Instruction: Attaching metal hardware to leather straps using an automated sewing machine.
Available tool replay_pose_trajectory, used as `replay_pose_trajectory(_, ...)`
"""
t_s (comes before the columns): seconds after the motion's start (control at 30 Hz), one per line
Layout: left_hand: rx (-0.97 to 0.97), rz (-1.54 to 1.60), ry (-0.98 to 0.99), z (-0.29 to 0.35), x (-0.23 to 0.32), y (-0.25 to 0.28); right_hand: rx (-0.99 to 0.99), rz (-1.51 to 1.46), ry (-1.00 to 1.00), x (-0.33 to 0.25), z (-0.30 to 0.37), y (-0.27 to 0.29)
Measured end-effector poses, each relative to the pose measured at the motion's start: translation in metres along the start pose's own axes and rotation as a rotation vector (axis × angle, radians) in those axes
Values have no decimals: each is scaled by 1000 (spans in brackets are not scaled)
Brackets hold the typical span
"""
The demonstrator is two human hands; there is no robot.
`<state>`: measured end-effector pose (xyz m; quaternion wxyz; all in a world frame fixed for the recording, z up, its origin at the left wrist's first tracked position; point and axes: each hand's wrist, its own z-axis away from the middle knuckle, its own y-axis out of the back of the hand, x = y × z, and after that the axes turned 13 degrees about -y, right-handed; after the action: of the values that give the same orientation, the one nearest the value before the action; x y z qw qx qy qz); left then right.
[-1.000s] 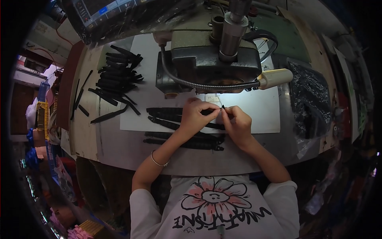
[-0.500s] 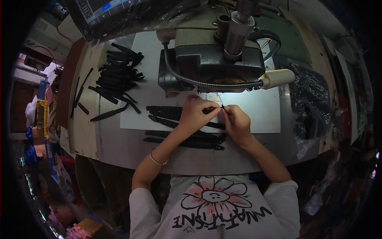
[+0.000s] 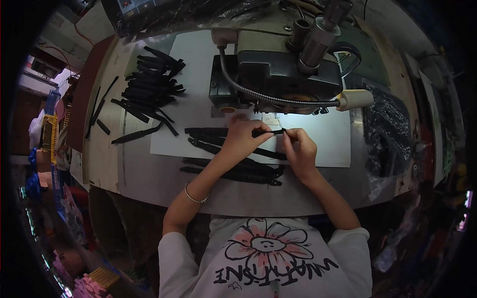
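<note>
Both hands meet over the white sheet [image 3: 328,149], below the head of a sewing machine [image 3: 283,69]. A black fabric strap [image 3: 277,132] runs between them. My left hand [image 3: 246,139] pinches the strap between thumb and fingers. At the strap's right end, the fingertips of my right hand [image 3: 300,149] are closed on it. Beneath and beside my left hand lie several more black straps [image 3: 208,141], partly hidden by the hand and wrist. Closer to me, another group of black straps [image 3: 248,173] rests across the metal table edge.
A heap of black straps [image 3: 149,89] covers the table's left side, with a few loose strips [image 3: 102,109] beyond it. A gooseneck lamp [image 3: 355,99] lights the sheet. Clear plastic over dark material [image 3: 387,134] lies at right; a screen [image 3: 139,7] stands at the back left.
My hands have moved slightly apart, and more of the strap shows between them. My right hand's fingers have shifted at the strap's end. The whole view has tilted slightly.
</note>
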<state>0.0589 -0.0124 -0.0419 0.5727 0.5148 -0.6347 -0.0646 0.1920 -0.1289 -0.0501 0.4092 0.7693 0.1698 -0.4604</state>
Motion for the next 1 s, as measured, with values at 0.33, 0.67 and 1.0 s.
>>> replay_pose_trajectory(0.33,-3,260,53,-2,4,-5,-211,-316,-239,5,0,5)
replay_pose_trajectory(0.67,-130,320,-11,-10,6,12,-455,-508,-415,4,-10,16)
replay_pose_trajectory(1.0,-2,-79,-392,-8,-25,3,-496,-388,-394,17,-50,11)
